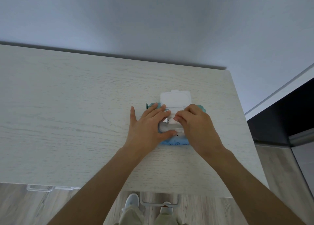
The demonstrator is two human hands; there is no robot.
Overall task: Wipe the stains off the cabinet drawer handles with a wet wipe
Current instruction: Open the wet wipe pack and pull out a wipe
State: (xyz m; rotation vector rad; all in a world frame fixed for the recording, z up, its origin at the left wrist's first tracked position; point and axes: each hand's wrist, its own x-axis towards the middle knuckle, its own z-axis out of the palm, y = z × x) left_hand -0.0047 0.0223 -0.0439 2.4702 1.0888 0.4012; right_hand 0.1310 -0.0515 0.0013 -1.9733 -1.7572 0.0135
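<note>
Blue wipe pack [175,142] lid up, left hand [149,126] spread pressing it, right hand [195,122] pinching wet wipe [172,121]

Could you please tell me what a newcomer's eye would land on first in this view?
Probably the two hands meeting over the blue wet wipe pack on the pale cabinet top: the left hand steadies it while the right hand pinches a wipe at the opening. The white lid stands flipped open behind them.

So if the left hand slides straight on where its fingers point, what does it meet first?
The left hand points up and to the right, so it would probably first meet the open white lid of the wet wipe pack, though height is unclear.
</note>
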